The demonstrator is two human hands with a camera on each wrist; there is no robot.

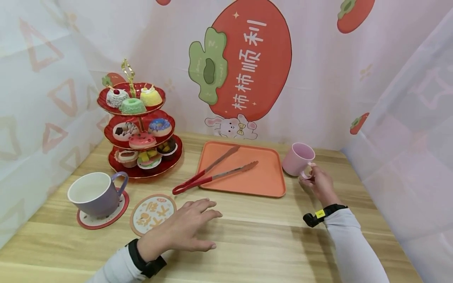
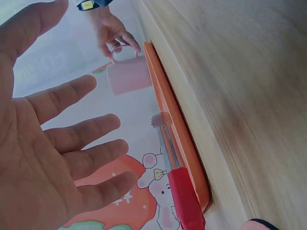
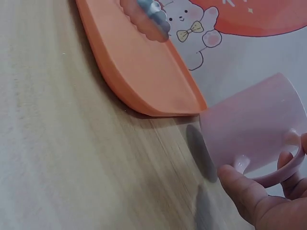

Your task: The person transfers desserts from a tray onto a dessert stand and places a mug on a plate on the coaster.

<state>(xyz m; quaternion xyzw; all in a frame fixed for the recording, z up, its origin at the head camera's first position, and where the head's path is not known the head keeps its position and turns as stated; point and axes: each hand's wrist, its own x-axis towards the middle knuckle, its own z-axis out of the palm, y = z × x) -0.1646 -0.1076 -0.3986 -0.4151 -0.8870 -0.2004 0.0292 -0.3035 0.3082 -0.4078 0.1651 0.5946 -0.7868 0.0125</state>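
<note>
A pink mug is at the right side of the orange tray, its handle toward my right hand. That hand holds the handle with thumb and fingers, as the right wrist view of the mug shows. Whether the mug's base touches the table is hard to tell. My left hand hovers palm down with fingers spread, just right of the round "persimmon" coaster. Nothing is in it. In the left wrist view the left palm faces the camera, bare.
Red-handled tongs lie spread across the orange tray, handles overhanging its left side. A purple cup stands on a red-rimmed coaster at left. Behind it rises a three-tier red stand with several cakes. A printed cloth borders the table.
</note>
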